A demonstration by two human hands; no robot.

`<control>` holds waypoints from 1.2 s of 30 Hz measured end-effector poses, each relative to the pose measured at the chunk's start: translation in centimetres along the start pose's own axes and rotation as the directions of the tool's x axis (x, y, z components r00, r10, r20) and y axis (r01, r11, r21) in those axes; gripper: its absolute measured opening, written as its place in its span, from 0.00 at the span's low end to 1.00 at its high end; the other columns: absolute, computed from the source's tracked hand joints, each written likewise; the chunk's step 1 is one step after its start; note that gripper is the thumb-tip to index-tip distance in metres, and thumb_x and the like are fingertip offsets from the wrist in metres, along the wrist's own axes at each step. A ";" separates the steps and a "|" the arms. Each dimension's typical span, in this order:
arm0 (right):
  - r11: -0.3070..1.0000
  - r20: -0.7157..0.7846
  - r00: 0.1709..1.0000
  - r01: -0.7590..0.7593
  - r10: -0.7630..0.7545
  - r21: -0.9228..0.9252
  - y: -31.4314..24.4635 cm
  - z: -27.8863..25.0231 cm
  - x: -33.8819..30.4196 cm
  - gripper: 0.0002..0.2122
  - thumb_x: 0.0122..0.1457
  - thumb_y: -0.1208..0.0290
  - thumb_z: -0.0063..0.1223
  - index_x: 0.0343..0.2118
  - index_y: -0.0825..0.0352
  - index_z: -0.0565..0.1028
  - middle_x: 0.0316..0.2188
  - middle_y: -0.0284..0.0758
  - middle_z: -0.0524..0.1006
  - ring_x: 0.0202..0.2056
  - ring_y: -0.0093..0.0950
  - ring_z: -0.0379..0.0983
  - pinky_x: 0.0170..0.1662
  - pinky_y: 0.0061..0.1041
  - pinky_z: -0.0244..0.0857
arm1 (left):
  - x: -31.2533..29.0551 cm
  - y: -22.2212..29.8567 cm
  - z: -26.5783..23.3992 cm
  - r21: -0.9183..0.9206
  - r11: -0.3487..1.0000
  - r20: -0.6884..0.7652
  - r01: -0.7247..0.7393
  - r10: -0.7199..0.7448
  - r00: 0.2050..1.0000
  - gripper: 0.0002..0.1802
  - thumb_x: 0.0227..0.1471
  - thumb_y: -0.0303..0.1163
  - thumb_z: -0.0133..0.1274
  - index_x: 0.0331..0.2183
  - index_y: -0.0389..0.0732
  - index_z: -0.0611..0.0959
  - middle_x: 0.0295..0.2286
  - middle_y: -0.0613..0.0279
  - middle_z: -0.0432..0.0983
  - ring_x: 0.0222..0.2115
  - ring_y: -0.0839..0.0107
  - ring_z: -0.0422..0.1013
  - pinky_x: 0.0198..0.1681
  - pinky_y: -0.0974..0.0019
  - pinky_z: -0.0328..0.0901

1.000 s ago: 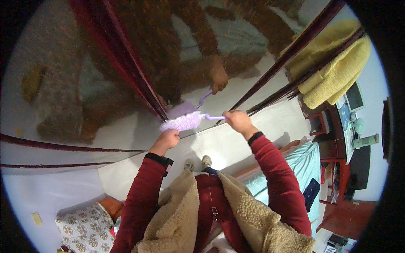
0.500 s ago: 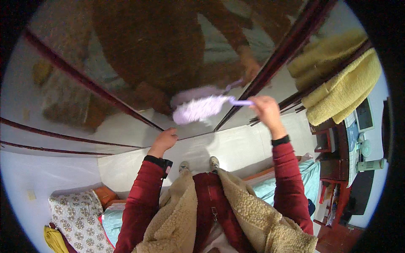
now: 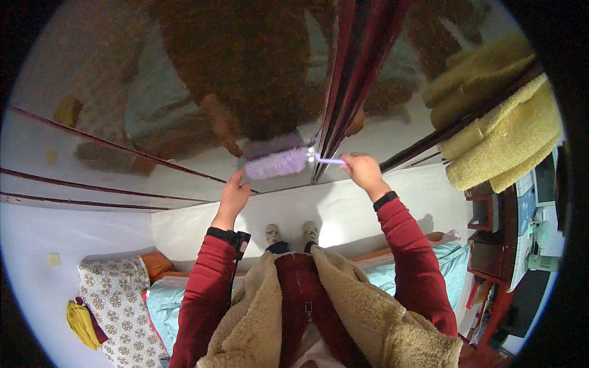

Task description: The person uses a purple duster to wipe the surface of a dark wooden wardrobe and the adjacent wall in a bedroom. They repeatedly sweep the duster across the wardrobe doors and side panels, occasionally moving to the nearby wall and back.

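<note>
My right hand (image 3: 366,173) is closed round the thin purple handle of a fluffy duster (image 3: 276,164). The duster's lilac head lies level against the glossy dark wardrobe door (image 3: 245,67), which mirrors it. Close to the head's left end is my left hand (image 3: 233,199), thumb and forefinger apart, with nothing held in it. Whether its fingertips touch the duster or the door, I cannot tell.
Dark red upright trims (image 3: 350,80) divide the wardrobe doors. A yellow towel (image 3: 506,147) hangs at the right. Behind me are a bed with a pale blue sheet (image 3: 165,306) and a flowered cover (image 3: 119,306). A red-brown desk (image 3: 500,245) stands right.
My right hand has moved left and slightly down with the duster, bringing its head closer to my left hand. My view has shifted to the right along the wardrobe.
</note>
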State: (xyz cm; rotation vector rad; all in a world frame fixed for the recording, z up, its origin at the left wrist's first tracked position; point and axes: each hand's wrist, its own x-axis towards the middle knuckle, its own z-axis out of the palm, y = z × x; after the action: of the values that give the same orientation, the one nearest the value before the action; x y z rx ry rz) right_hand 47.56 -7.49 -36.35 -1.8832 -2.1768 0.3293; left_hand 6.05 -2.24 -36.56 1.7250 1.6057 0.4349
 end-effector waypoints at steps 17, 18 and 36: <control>0.702 -0.509 0.841 0.252 0.181 0.666 -7.6 -18.5 1.7 0.16 0.67 0.72 0.56 0.56 0.69 0.77 0.39 0.23 0.77 0.37 0.17 0.69 0.42 0.19 0.65 | -6.5 17.6 -8.8 -0.306 0.761 0.122 -0.573 0.628 0.769 0.17 0.62 0.34 0.56 0.51 0.43 0.82 0.49 0.53 0.80 0.52 0.58 0.74 0.56 0.60 0.67; 0.582 -0.506 0.842 0.320 0.188 0.748 -8.7 -18.3 2.1 0.17 0.66 0.72 0.57 0.57 0.68 0.76 0.38 0.22 0.74 0.36 0.16 0.67 0.42 0.17 0.65 | -7.5 19.7 -10.2 -0.318 0.696 0.109 -0.644 0.702 0.704 0.16 0.62 0.34 0.56 0.51 0.42 0.82 0.49 0.53 0.79 0.52 0.56 0.74 0.57 0.58 0.67; 0.805 -0.688 0.724 0.382 0.045 0.454 -17.8 -19.0 5.7 0.18 0.66 0.72 0.58 0.58 0.69 0.76 0.48 0.33 0.81 0.40 0.20 0.76 0.46 0.21 0.70 | -21.3 30.6 -16.7 -0.522 -0.025 -0.209 -0.852 0.973 0.100 0.16 0.57 0.39 0.54 0.36 0.34 0.79 0.35 0.49 0.78 0.35 0.52 0.76 0.37 0.54 0.71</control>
State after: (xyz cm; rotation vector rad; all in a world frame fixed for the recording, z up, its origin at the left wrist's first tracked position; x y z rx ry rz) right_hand 36.37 -4.17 -12.43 -1.1703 -1.4986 0.1823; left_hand 13.02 -16.73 0.96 2.0186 -0.2529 1.1530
